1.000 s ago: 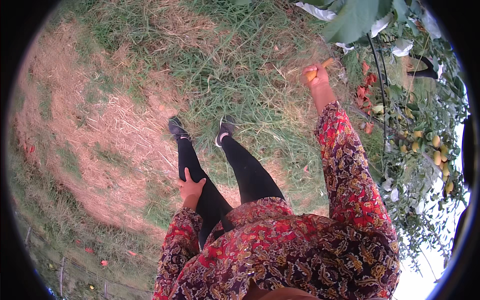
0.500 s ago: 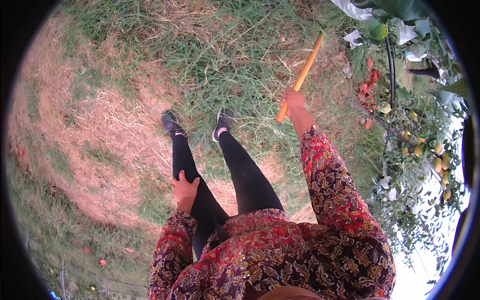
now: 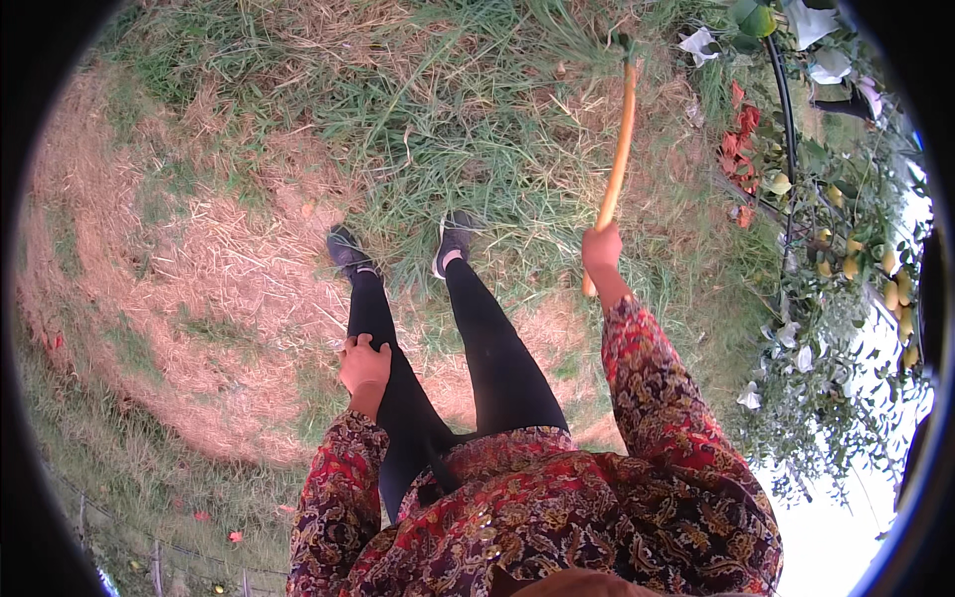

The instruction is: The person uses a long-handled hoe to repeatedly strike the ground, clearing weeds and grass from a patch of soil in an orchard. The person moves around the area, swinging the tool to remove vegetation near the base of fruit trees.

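The person stands on rough outdoor ground: pale dry straw [image 3: 239, 239] covers the left of the frame, and green grass [image 3: 458, 109] grows thick across the top centre. The right hand [image 3: 601, 251], right of centre, has its fingers wrapped around a long, slightly curved wooden handle [image 3: 620, 149], whose far, dark end lies among the grass near the top edge. The left hand [image 3: 364, 366] rests on a black trouser leg [image 3: 403, 398], its fingers laid loosely over the cloth. Reddish dry leaves [image 3: 738, 149] hang at upper right beside a black pipe [image 3: 784, 90]. Below them, yellow fruit [image 3: 903, 289] clusters among foliage at the right edge. Thin posts [image 3: 156, 569] stand at lower left; bright sky [image 3: 811, 537] shows at lower right.
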Demonstrator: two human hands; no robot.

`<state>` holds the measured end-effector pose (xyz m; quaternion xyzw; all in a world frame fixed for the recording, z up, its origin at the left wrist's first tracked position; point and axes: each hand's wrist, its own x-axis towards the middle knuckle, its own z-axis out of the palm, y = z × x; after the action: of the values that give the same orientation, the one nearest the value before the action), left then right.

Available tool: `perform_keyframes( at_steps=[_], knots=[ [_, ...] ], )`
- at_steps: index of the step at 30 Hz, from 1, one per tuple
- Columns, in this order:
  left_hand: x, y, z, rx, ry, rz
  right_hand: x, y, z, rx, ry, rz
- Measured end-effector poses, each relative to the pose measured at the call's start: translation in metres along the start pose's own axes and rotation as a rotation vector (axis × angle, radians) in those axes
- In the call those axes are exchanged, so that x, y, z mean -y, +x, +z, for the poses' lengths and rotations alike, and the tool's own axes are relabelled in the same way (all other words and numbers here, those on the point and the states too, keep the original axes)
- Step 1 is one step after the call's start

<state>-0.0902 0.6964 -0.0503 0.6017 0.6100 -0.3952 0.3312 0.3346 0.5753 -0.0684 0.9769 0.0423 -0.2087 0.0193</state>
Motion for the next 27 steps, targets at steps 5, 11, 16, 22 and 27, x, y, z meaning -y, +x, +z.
perform_keyframes(
  at_steps=[5,11,16,22,27],
  knots=[
    [0.015,0.005,-0.004,0.002,-0.026,-0.005,-0.16,-0.119,-0.049,0.263,-0.296,0.001],
    [0.019,0.008,-0.004,-0.017,-0.032,0.011,-0.121,-0.14,-0.05,0.197,-0.216,-0.072],
    [0.026,0.012,0.005,-0.026,-0.029,0.053,0.076,0.019,-0.037,-0.123,0.022,-0.202],
    [0.033,0.013,0.013,-0.047,0.032,0.079,0.276,0.101,-0.063,0.058,-0.004,-0.17],
    [0.032,0.017,0.012,-0.038,0.006,0.086,0.097,-0.006,0.021,-0.04,0.08,-0.185]
  ],
)
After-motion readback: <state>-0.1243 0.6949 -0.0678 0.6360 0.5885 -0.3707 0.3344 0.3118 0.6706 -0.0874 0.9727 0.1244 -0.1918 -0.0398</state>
